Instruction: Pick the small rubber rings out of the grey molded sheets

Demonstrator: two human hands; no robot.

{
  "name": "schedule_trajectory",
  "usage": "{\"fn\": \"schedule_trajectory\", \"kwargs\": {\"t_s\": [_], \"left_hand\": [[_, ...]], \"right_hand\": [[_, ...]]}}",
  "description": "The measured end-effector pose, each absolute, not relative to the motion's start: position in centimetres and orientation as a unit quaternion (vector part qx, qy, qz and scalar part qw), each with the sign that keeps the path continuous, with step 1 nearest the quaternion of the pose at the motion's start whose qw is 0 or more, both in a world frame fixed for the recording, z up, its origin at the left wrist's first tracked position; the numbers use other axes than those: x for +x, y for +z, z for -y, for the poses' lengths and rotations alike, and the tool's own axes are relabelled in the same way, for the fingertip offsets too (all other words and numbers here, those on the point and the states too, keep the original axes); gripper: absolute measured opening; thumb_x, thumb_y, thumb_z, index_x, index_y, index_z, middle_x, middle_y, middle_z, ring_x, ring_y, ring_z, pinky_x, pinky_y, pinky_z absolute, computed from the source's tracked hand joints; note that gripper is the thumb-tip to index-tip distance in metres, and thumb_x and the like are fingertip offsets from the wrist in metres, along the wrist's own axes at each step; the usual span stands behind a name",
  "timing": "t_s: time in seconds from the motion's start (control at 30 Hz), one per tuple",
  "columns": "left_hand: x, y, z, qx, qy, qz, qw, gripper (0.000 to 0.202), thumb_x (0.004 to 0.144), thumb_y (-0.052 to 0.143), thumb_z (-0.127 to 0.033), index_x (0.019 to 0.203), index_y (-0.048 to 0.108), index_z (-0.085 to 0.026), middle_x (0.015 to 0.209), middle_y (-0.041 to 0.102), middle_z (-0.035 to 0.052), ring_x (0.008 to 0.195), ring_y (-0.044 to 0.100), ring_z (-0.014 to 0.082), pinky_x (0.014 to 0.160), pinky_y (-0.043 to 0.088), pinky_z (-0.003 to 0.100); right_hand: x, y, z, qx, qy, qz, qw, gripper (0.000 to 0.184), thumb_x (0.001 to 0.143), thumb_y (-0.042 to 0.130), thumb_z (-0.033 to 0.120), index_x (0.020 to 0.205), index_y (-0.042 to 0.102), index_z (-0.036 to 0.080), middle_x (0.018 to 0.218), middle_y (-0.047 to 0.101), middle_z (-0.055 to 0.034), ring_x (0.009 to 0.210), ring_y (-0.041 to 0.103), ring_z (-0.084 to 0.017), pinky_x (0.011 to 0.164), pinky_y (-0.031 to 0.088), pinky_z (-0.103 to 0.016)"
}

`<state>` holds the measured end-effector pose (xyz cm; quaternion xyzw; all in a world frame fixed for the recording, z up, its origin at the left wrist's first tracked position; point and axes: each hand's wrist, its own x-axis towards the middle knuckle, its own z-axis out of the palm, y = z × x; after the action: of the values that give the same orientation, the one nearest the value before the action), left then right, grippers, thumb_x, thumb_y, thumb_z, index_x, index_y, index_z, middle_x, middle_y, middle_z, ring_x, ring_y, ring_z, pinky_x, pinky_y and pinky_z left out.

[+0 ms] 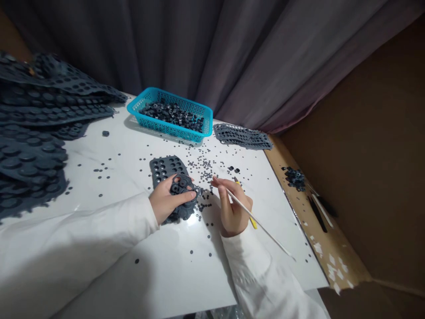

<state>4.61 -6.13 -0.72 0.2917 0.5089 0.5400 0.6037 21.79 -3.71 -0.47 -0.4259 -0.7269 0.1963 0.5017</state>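
Observation:
My left hand (169, 199) grips a dark grey rubber sheet (168, 168) with rows of round holes. Its near end is bent up under my thumb, showing raised ring-shaped parts. Just to the right, my right hand (234, 208) pinches a thin white stick (262, 228), which slants down over the wrist toward the lower right. The stick's upper end, at my fingertips, is apart from the sheet. Beneath my right hand lies a yellow tool (253, 222), mostly hidden. Many small dark discs (206, 166) are scattered on the white table around both hands.
A blue basket (172, 130) of small black rubber rings stands at the back. Large moulded rubber sheets (29, 155) are heaped at left. Another holed sheet (244, 136) lies back right. On the cardboard (345, 252) at right are a black pile (294, 178) and slim tools (320, 212).

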Motion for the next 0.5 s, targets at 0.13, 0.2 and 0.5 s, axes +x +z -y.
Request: {"fn": "schedule_trajectory", "kwargs": {"t_s": [0.13,0.2,0.5], "left_hand": [[4.69,-0.54,6.16,0.279,0.546,-0.5,0.612,0.051,0.05,0.084,-0.034,0.091,0.062,-0.014,0.078,0.061,0.0003,0.07,0.061,0.0167,0.066,0.051,0.031],[4.68,-0.4,6.15,0.272,0.548,-0.494,0.618,0.051,0.049,0.085,-0.034,0.09,0.062,-0.014,0.078,0.061,0.0005,0.07,0.061,0.0166,0.066,0.052,0.03],[4.41,-0.21,6.28,0.287,0.544,-0.469,0.634,0.052,0.053,0.084,-0.037,0.093,0.06,-0.014,0.081,0.065,0.0036,0.073,0.063,0.0188,0.066,0.054,0.031]], "right_hand": [[21.89,-0.24,3.64,-0.491,0.189,0.704,0.477,0.015,0.088,0.055,0.026,0.097,0.065,0.019,0.053,0.062,0.0033,0.045,0.058,-0.012,0.049,0.048,-0.023],[21.92,-0.14,3.56,-0.504,0.176,0.703,0.47,0.016,0.088,0.055,0.029,0.093,0.066,0.018,0.05,0.057,0.0044,0.042,0.052,-0.01,0.045,0.042,-0.023],[21.51,0.03,3.4,-0.497,0.327,0.643,0.483,0.025,0.09,0.049,0.038,0.099,0.062,0.019,0.056,0.058,0.0032,0.052,0.056,-0.013,0.054,0.045,-0.025]]}}
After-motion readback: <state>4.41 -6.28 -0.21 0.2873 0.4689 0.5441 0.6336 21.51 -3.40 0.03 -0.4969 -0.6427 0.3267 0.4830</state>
